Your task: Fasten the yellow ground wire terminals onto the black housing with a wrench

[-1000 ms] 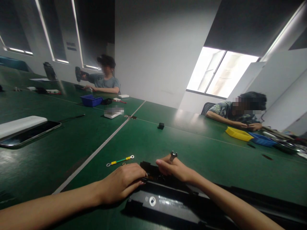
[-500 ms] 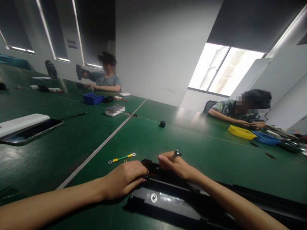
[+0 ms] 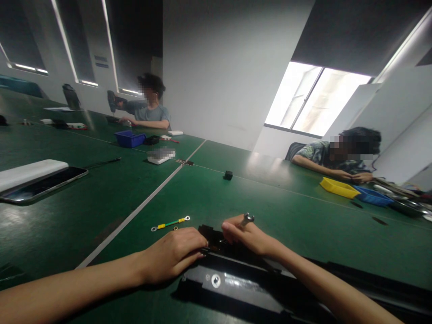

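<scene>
A long black metal part lies across the lower right of the green table. My left hand is closed on its near left end, thumb and fingers at the edge. In my right hand is a wrench, its open jaw sticking up above the fist; the lower end is hidden over the dark recess of the black part. Just beyond my left hand are a green and yellow wire with ring terminals and a small brass nut.
On the left lie a phone and a white box. Farther off stand a blue bin, a small black block, a yellow tray and a blue tray. Two people sit across the table, one holding a drill.
Both hands hold nearly the same place. The wrench head in my right hand has shifted very slightly.
</scene>
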`<state>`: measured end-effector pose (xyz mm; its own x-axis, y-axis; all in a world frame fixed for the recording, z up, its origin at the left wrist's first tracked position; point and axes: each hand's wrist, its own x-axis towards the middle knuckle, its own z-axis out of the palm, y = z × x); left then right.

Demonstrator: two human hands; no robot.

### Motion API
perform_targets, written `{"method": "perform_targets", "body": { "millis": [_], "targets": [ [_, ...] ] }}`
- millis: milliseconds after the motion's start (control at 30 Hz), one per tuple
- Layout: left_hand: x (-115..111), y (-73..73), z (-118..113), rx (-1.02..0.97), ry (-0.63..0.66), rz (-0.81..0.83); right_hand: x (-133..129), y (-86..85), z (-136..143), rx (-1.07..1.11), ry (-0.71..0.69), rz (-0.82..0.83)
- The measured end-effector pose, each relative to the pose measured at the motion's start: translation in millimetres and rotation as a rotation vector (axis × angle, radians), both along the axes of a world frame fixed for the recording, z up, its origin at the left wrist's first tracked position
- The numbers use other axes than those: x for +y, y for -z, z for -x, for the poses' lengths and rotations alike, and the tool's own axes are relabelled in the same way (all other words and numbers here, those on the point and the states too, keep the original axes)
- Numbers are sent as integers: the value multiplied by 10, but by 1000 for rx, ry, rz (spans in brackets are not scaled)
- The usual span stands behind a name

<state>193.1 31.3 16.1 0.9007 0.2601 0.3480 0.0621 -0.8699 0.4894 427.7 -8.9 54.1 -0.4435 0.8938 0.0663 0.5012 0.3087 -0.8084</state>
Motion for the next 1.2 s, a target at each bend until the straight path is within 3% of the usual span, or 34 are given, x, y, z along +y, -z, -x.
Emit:
{"method": "perform_targets", "body": {
  "millis": [1200],
  "targets": [
    [-1,-3,-1,-28,8,2,13,50,-31,-25,18,8]
  ]
}}
